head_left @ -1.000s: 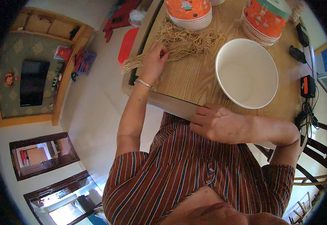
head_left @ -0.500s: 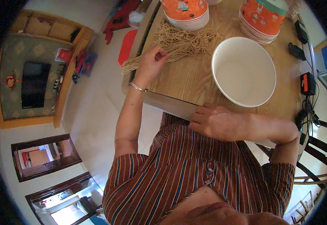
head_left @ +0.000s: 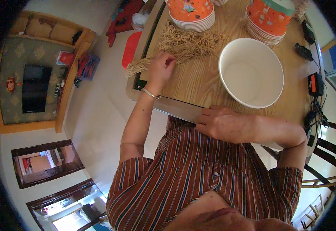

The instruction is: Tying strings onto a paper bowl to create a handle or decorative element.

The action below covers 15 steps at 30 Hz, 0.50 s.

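Basically set up for cutting: pale noodle bundle [head_left: 187, 44] laid across wooden cutting board [head_left: 198, 81], just left of empty white bowl [head_left: 251, 72], presumably so pieces can go straight in. Left hand [head_left: 161, 68] at bundle's near-left end, fingers curled narrow and pinching strands to pin them down. Right hand [head_left: 223, 124] at board's near edge below bowl, fingers closed around handle of broad knife [head_left: 179, 109], blade lying flat toward left.

Home living room, wall television [head_left: 32, 93] in wooden cabinet, wooden table [head_left: 198, 81], chair [head_left: 322, 154]
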Each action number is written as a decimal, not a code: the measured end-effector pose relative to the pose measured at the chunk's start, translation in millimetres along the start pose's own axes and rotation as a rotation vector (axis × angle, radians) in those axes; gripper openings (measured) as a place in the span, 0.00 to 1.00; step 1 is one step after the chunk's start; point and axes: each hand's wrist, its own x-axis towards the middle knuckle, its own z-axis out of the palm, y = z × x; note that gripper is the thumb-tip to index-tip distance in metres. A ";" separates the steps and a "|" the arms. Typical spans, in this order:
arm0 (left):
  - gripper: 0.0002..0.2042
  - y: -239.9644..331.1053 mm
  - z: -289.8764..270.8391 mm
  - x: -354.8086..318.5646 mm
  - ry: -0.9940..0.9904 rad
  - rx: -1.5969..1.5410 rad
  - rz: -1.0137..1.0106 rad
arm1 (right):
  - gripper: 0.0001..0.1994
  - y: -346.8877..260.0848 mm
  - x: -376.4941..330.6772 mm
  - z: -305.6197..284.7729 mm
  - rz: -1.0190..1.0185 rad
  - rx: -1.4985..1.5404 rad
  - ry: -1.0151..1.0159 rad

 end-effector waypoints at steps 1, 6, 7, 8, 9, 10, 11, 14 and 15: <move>0.08 1.8 0.6 -1.1 -0.012 -0.086 -0.070 | 0.09 -0.1 0.4 0.7 0.002 -0.001 -0.001; 0.07 9.5 0.4 -1.1 -0.032 -0.016 -0.046 | 0.14 0.5 1.2 -1.0 0.018 -0.025 -0.037; 0.06 9.3 0.5 -1.3 -0.043 0.015 -0.050 | 0.14 0.6 1.5 -0.7 0.018 -0.025 -0.039; 0.06 9.8 0.2 -1.3 -0.043 0.013 -0.050 | 0.14 1.0 1.8 0.4 0.016 -0.018 -0.028; 0.06 10.8 -0.1 -1.1 -0.032 0.000 -0.049 | 0.13 1.4 2.0 1.0 0.014 -0.011 -0.017; 0.06 11.4 -0.1 -0.8 -0.022 -0.014 -0.048 | 0.13 1.4 2.4 0.8 0.016 -0.012 -0.018; 0.06 11.0 0.1 -0.8 -0.022 -0.016 -0.047 | 0.13 1.4 3.0 0.6 0.023 -0.007 -0.031; 0.05 5.5 0.2 -1.0 0.006 -0.018 -0.014 | 0.13 1.9 3.0 0.9 0.028 -0.008 -0.036; 0.05 3.9 -1.1 -0.1 -0.031 -0.155 -0.110 | 0.13 1.9 2.8 1.6 0.026 -0.011 -0.025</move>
